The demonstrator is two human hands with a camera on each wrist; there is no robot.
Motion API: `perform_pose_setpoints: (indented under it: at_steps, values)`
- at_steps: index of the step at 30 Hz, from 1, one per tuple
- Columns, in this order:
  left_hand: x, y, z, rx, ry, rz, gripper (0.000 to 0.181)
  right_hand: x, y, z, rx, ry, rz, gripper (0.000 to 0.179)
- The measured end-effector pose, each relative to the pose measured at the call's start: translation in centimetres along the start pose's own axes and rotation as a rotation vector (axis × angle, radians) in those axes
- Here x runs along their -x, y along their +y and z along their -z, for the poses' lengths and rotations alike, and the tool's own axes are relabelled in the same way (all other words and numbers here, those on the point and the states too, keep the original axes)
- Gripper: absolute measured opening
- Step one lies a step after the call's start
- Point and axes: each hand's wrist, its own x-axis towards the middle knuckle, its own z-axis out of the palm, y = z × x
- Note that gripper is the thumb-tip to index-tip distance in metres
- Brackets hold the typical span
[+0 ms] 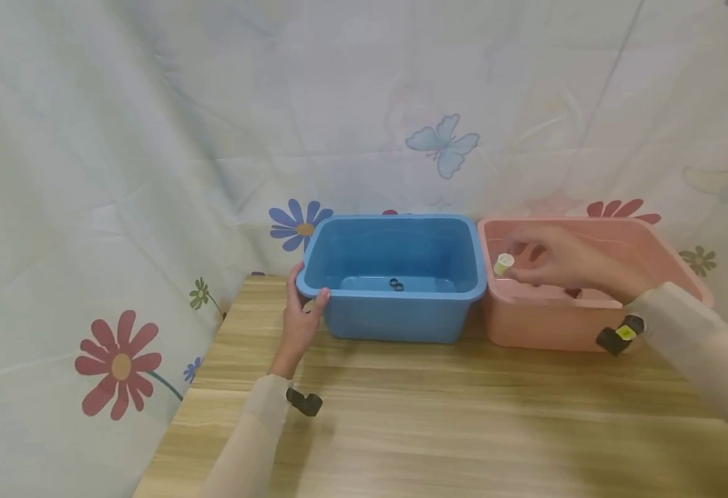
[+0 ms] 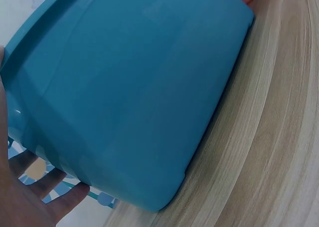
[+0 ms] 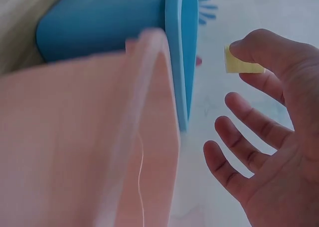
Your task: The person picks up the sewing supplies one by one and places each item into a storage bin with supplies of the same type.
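Observation:
My left hand (image 1: 299, 324) grips the front left corner of a blue plastic tub (image 1: 395, 318), its thumb at the front rim. In the left wrist view, several fingers (image 2: 47, 182) lie along the tub's end wall. Between thumb and index finger, my right hand (image 1: 547, 257) pinches a small pale yellow cylinder (image 3: 242, 62) with a whitish end. That hand is over the left part of a pink tub (image 1: 544, 325); its other fingers are spread and loosely bent. Two small black rings (image 1: 396, 284) lie together on the blue tub's floor.
Both tubs stand side by side on a wood-grain table (image 1: 401, 415), the pink one on the right. A dark red piece (image 1: 573, 293) shows inside the pink tub, partly hidden by the right arm. Behind the tubs hangs a pale curtain (image 1: 351, 104) with flowers and a butterfly.

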Motion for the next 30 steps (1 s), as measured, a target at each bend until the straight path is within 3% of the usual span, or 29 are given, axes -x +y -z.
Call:
perform_pose_setpoints:
  at_steps: [4, 11, 18, 30]
  values:
    - [0.0, 0.1, 0.0, 0.001, -0.003, 0.001, 0.078, -0.1, 1.1, 1.0, -0.023, -0.032, -0.114, 0.045]
    - [0.1, 0.3, 0.0, 0.01, -0.007, -0.01, 0.078, -0.8, 3.4, 2.0, -0.072, -0.017, -0.128, 0.057]
    - [0.0, 0.3, 0.2, -0.003, -0.012, -0.011, 0.078, -1.2, 6.2, 3.0, -0.055, -0.033, -0.146, 0.064]
    - [0.0, 0.5, 0.1, -0.015, -0.007, 0.007, 0.078, -1.8, 9.4, 4.0, -0.016, 0.014, -0.182, 0.043]
